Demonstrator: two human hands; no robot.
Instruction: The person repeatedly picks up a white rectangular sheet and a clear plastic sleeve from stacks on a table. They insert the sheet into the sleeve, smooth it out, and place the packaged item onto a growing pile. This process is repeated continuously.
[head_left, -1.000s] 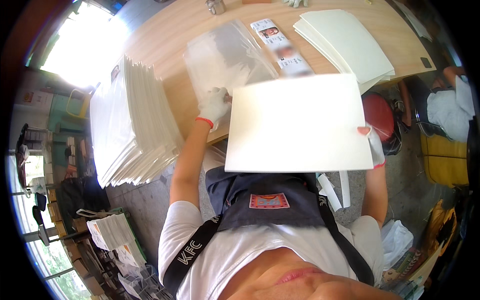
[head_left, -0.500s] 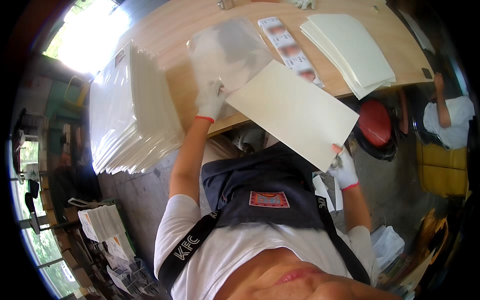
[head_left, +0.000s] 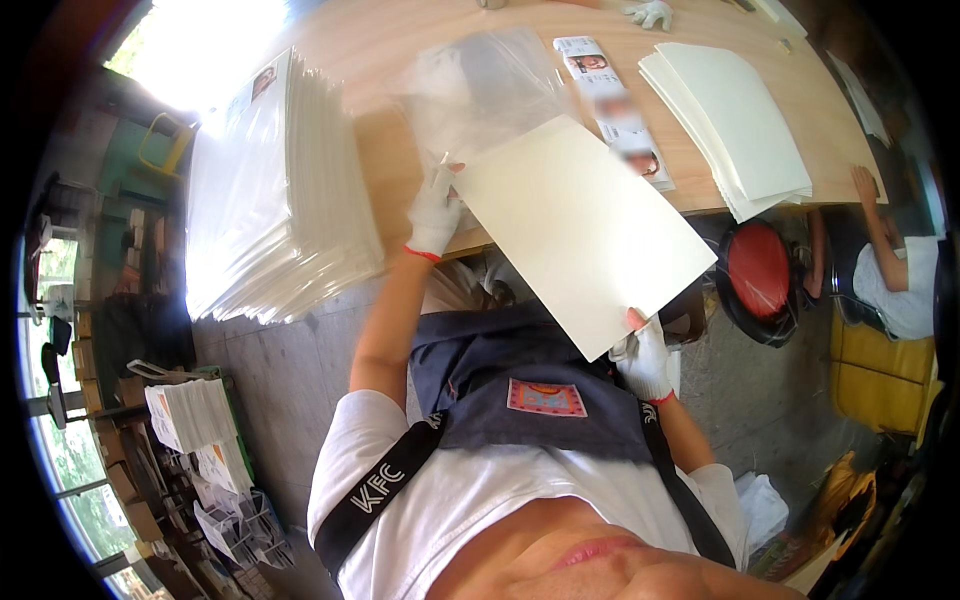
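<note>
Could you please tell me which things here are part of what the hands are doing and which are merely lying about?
In use:
- white sheet, held by right hand
- clear plastic sleeve, at left hand

Lying about:
- bagged stack
- white sheet pile
- printed strip
- red stool
- spare glove

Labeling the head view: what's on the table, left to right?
Bagged sheet stack → left hand → clear bag → held white board → photo strip → white board stack.
</note>
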